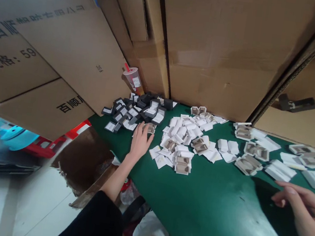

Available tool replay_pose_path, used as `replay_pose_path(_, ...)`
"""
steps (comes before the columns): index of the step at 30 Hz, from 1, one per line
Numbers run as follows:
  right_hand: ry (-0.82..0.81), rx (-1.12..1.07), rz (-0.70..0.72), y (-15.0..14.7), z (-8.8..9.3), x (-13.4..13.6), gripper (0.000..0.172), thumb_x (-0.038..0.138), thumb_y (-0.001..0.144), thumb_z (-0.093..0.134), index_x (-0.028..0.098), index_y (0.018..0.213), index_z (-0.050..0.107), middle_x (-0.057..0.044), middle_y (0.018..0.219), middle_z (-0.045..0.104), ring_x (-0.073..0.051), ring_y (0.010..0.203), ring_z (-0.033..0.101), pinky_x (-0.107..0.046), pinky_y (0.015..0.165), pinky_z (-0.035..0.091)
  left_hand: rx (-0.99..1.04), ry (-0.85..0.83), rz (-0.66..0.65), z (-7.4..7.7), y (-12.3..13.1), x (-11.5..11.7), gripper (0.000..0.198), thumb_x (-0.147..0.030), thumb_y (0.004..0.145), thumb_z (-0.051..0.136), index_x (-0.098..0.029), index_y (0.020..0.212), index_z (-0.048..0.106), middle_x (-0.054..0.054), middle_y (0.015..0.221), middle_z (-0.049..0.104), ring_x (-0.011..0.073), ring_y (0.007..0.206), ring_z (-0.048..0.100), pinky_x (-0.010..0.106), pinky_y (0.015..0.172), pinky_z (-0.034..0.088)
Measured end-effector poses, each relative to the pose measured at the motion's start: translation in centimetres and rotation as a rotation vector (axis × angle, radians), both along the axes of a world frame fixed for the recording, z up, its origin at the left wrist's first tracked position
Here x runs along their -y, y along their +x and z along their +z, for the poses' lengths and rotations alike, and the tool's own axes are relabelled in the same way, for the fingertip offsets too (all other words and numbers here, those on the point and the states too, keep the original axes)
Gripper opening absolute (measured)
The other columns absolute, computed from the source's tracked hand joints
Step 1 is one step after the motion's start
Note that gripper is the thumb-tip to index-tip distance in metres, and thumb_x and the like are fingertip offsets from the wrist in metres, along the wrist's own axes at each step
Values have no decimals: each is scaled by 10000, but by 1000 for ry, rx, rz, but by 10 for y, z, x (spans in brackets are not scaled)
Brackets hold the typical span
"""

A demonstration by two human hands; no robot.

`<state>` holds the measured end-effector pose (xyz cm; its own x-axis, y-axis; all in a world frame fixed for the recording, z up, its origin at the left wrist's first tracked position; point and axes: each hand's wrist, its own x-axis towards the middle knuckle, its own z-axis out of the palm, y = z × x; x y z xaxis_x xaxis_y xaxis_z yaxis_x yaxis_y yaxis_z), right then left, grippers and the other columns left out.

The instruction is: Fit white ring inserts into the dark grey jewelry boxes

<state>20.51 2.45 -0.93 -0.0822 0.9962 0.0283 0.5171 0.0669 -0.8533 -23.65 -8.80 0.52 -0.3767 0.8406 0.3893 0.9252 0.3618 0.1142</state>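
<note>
At the near edge of the pile of black boxes, my left hand (140,142) has its thumb and fingers around a small pale box (150,128). The box has a grey-brown inside, and my fingers partly cover it. Just beyond lie many small black boxes with white linings (135,111), heaped together. My right hand (305,215) hovers over the green table at the right, its index finger stretched out and the other fingers loosely bent, with nothing seen in it. Closest to it are white folded pieces (280,171) and an open white box with a grey-brown inside (248,165).
A heap of white pieces (181,131) lies mid-table on the green surface (192,201). A drink cup with a red straw (134,78) stands behind the black boxes. Large cartons (228,53) wall the back and left. A torn carton (81,162) sits below the left edge.
</note>
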Motion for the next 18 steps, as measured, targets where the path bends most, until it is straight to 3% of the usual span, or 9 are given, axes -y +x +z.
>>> replay_pose_path(2,-6,20,9,0,2,0,233,497,812,526,322,917,637,-28,729,657,-232,675,613,-364,713,486,24,-40,15,-4,-6,-3,568,-471,944,404,-140,1405,370,200,1477,337,357,1384,303,542,1086,328)
replay_pose_path(7,-26,6,33,0,6,0,246,500,806,522,301,891,639,-19,704,649,-216,672,609,-336,684,473,81,-141,-23,-5,-9,-1,612,-527,948,355,-160,1437,334,167,1488,351,334,1402,282,534,1122,274)
replay_pose_path(12,-48,-8,40,-5,10,0,272,485,807,525,252,886,640,-25,689,645,-192,638,596,-300,629,465,105,-169,-119,-1,21,16,544,-479,973,320,-211,1446,317,109,1508,334,266,1426,249,489,1154,244)
replay_pose_path(18,-11,-93,73,-9,8,-4,294,450,842,520,195,918,646,-25,648,628,-161,589,574,-264,587,462,98,-201,-167,-4,56,19,575,-465,976,318,-196,1478,244,121,1552,221,282,1449,161,525,1164,215)
